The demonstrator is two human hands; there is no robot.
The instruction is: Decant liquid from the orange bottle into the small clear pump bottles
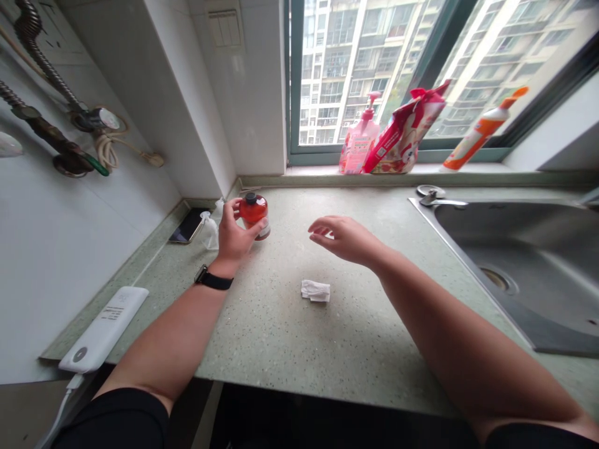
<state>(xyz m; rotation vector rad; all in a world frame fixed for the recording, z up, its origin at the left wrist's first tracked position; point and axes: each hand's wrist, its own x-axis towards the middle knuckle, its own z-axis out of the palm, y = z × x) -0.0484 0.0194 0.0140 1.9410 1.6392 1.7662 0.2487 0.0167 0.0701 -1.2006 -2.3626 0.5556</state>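
My left hand grips a round red bottle with a dark cap, its fingers and thumb wrapped around the bottle's side. A black strap watch sits on that wrist. My right hand hangs above the speckled green countertop, fingers loosely apart and holding nothing. The nearest object below it is a crumpled white tissue lying on the counter.
A white power bank and a phone lie at the left, near a small transparent spray bottle. A steel sink is at the right. A pink pump bottle, red bag and orange-white bottle stand on the windowsill.
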